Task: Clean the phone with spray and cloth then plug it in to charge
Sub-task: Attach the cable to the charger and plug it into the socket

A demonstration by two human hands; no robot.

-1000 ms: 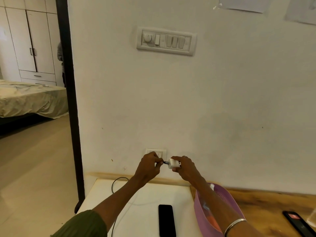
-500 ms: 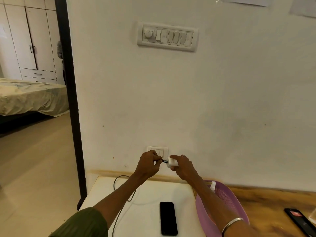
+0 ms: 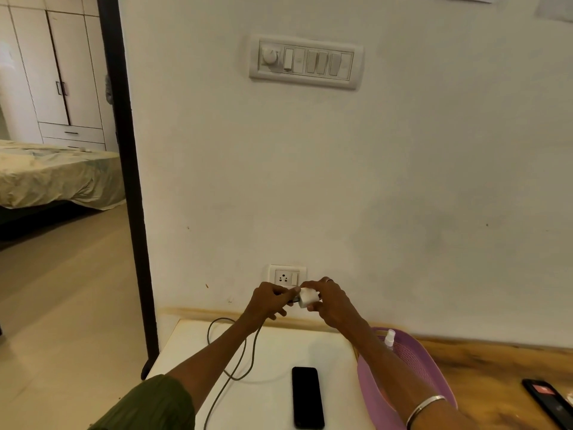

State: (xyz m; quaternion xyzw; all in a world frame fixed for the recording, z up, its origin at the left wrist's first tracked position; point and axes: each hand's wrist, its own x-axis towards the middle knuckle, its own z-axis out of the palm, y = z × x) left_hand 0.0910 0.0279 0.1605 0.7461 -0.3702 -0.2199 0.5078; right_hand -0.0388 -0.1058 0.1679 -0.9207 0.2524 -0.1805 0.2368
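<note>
A black phone (image 3: 308, 396) lies face up on the white table (image 3: 273, 352) near its front edge. My right hand (image 3: 328, 301) grips a small white charger adapter (image 3: 308, 298) just below the wall socket (image 3: 286, 277). My left hand (image 3: 269, 301) pinches the dark plug end of the charging cable (image 3: 240, 358) against the adapter's left side. The cable hangs from that hand and loops over the table. A white spray bottle (image 3: 389, 337) pokes up inside the purple basket (image 3: 414, 356) behind my right forearm. No cloth shows.
A second phone (image 3: 547, 400) with a red patch on its screen lies on the wooden counter (image 3: 483, 364) at the right. A switch panel (image 3: 305, 62) sits high on the wall. To the left, a dark door frame (image 3: 130, 181) opens onto a bedroom with a bed.
My hands have closed the small gap between them, so the cable plug now meets the adapter. The wall socket has come into full view above them. The phone has not moved.
</note>
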